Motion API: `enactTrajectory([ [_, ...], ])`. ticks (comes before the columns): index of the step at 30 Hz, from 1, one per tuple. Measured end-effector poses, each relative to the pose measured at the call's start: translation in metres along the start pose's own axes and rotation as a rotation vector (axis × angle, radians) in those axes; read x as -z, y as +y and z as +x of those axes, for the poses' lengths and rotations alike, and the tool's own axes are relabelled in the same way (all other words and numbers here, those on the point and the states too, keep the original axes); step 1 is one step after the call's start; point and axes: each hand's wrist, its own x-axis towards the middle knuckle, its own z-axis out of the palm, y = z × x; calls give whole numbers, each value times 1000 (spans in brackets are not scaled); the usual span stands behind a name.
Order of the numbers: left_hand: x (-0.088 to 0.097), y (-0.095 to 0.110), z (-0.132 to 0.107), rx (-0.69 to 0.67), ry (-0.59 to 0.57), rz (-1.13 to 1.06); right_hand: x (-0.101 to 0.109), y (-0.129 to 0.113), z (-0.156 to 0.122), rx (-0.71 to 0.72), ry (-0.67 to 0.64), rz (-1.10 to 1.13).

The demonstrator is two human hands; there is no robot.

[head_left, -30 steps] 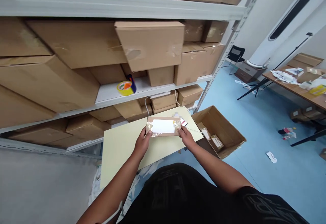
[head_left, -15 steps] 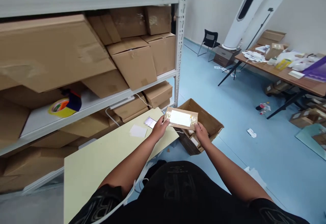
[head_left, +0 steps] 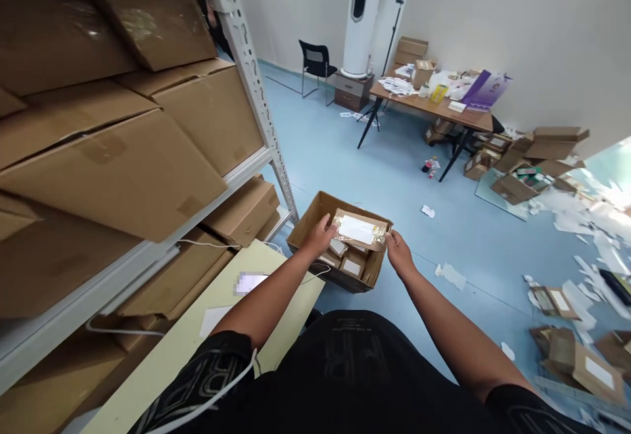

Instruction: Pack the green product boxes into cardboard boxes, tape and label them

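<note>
A small flat brown parcel (head_left: 361,230) with a white label and shiny tape is held over an open cardboard box (head_left: 305,227) on the blue floor. My left hand (head_left: 320,235) grips its left end and my right hand (head_left: 398,254) grips its right end, fingers closed on the edges. Several similar labelled parcels lie inside the box beneath it. A pale yellow table (head_left: 182,348) is at my lower left with two white slips on it.
A metal shelf rack (head_left: 246,72) packed with cardboard boxes fills the left. A wooden table (head_left: 434,106) with clutter, a black chair (head_left: 315,66) and a white column stand at the back. Torn boxes and paper scraps (head_left: 566,217) litter the floor on the right.
I have turned to the right, and both hands carried the parcel off the yellow table to above the open box on the floor.
</note>
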Motion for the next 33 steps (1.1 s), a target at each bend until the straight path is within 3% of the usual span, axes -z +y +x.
enactTrajectory([
  [4,6,-10,7,2,-21,-54,2,8,-10,-65,10,-3],
  [9,15,-15,-15,34,-5,-35,12,37,-19,-101,-33,-72],
  [16,7,-19,-55,90,123,43,9,65,19,-4,-199,-69],
  [20,-16,-22,-81,153,277,-2,3,61,52,118,-366,-87],
  [27,-83,-16,-140,233,542,-107,17,55,96,282,-618,-131],
  [30,-102,-4,-171,228,642,-90,15,55,103,326,-677,-169],
  [33,-111,7,-211,248,782,-67,3,52,92,384,-769,-193],
])
